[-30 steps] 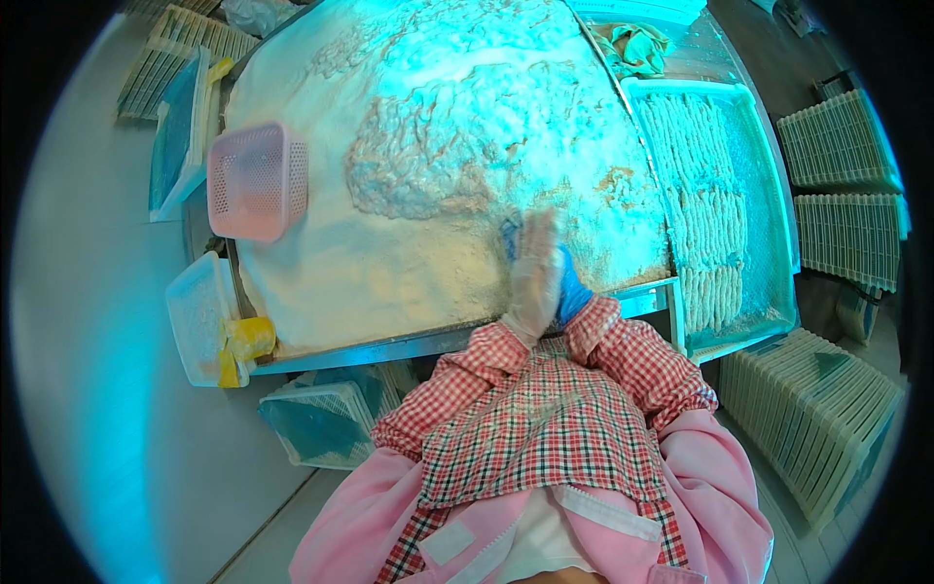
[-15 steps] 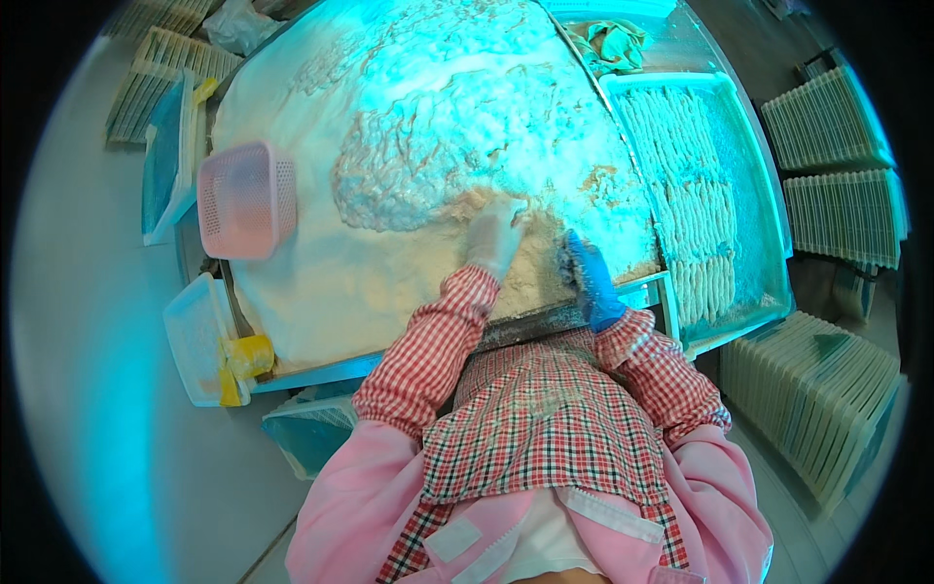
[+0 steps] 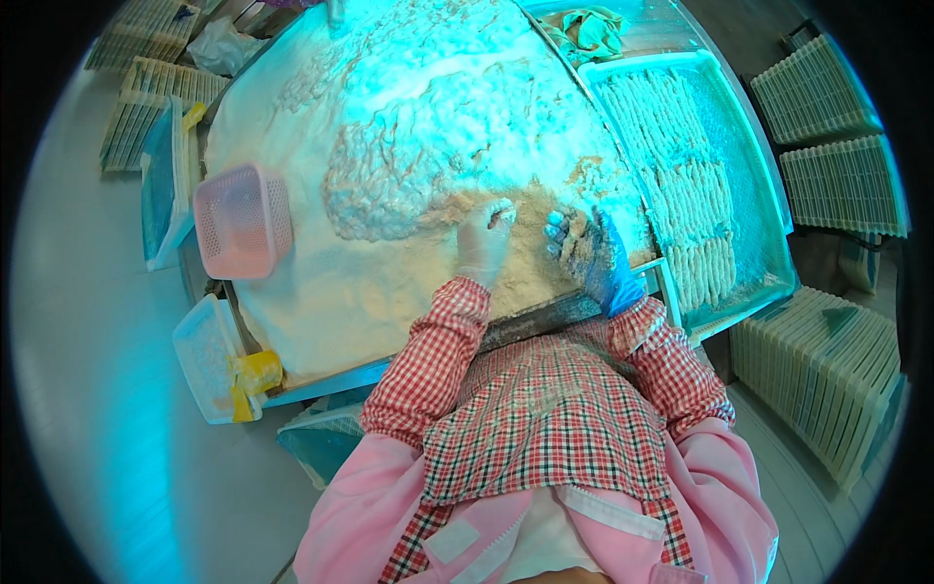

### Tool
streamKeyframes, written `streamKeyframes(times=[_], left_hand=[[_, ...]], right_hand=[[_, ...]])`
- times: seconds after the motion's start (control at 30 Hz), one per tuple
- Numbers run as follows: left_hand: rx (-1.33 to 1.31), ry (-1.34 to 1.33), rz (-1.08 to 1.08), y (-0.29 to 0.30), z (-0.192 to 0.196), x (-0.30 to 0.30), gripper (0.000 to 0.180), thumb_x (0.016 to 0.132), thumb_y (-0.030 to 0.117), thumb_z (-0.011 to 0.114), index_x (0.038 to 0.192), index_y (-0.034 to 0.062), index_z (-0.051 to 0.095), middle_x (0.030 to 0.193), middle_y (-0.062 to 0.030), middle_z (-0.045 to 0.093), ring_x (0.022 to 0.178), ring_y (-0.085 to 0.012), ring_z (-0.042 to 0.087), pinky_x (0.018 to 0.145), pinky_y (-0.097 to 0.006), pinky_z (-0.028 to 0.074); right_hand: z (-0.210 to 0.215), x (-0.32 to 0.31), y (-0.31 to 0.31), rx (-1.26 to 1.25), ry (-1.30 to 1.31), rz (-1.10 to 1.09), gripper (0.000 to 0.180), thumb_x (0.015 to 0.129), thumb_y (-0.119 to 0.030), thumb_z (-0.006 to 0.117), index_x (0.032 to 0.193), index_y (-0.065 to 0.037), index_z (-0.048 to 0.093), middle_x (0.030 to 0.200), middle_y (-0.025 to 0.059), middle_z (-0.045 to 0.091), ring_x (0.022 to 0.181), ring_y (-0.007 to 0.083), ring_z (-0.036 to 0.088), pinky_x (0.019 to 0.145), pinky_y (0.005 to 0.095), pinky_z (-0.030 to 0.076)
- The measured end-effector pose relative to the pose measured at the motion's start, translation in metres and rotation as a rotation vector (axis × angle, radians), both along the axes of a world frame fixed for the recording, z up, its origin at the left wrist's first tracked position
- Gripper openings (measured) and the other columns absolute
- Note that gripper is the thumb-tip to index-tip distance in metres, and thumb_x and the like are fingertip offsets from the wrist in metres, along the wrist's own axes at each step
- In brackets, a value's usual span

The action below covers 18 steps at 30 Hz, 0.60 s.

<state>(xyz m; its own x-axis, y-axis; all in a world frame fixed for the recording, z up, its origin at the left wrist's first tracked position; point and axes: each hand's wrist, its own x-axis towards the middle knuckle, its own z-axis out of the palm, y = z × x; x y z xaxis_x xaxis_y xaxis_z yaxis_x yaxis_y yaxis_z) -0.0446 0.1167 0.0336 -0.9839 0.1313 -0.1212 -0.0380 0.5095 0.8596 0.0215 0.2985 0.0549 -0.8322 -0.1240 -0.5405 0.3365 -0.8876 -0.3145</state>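
My left hand, in a pale floury glove, is closed just above the table near the edge of a heap of wet, lumpy pieces. A small pale bit shows at its fingertips, too small to name. My right hand, in a blue glove, is turned with its palm up and its fingers apart. Clumps of flour paste cling to its palm and fingers. Flour covers the table under and around both hands. To the right, a tray holds rows of long, floured strips.
A pink basket stands on the table's left side. Beside it are a clear tub and a yellow scoop. Stacked trays stand at right. A cloth and another person's hand show at the far side.
My right hand has turned from a closed side-on pose to palm up with its fingers spreading. My left hand has shifted slightly left. Another person's hand has appeared at the far edge.
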Motion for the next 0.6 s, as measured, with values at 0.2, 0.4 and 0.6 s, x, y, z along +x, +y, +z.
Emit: streamKeyframes(times=[0.2,0.4,0.6], left_hand=[[0.290,-0.203,-0.153,0.026,0.060,0.019,0.033,0.085,0.015,0.069,0.116,0.0045,0.065,0.099,-0.0043,0.066,0.084,-0.0103,0.060,0.074,-0.025,0.050],[0.245,0.150,0.112,0.009,0.038,0.026,0.029,0.083,0.006,0.066,0.112,0.0043,0.065,0.100,-0.0086,0.066,0.085,-0.0141,0.063,0.072,-0.025,0.052],[-0.094,0.057,0.115,-0.017,0.002,-0.003,0.030,0.084,0.006,0.064,0.114,0.0033,0.064,0.099,-0.0077,0.067,0.087,-0.0114,0.061,0.076,-0.026,0.049]], right_hand=[[-0.005,-0.006,-0.020,-0.126,0.084,-0.036,0.047,0.096,-0.051,0.042,0.118,-0.012,0.055,0.109,0.0021,0.059,0.090,0.0170,0.059,0.083,0.0360,0.049],[-0.008,-0.012,-0.027,-0.234,0.106,-0.043,0.053,0.098,-0.049,0.039,0.133,-0.010,0.046,0.126,0.0098,0.054,0.112,0.0236,0.053,0.093,0.0408,0.046],[-0.017,-0.002,-0.010,-0.093,0.102,-0.022,0.054,0.097,-0.052,0.037,0.133,-0.011,0.045,0.135,0.0125,0.049,0.123,0.0298,0.047,0.104,0.0471,0.037]])
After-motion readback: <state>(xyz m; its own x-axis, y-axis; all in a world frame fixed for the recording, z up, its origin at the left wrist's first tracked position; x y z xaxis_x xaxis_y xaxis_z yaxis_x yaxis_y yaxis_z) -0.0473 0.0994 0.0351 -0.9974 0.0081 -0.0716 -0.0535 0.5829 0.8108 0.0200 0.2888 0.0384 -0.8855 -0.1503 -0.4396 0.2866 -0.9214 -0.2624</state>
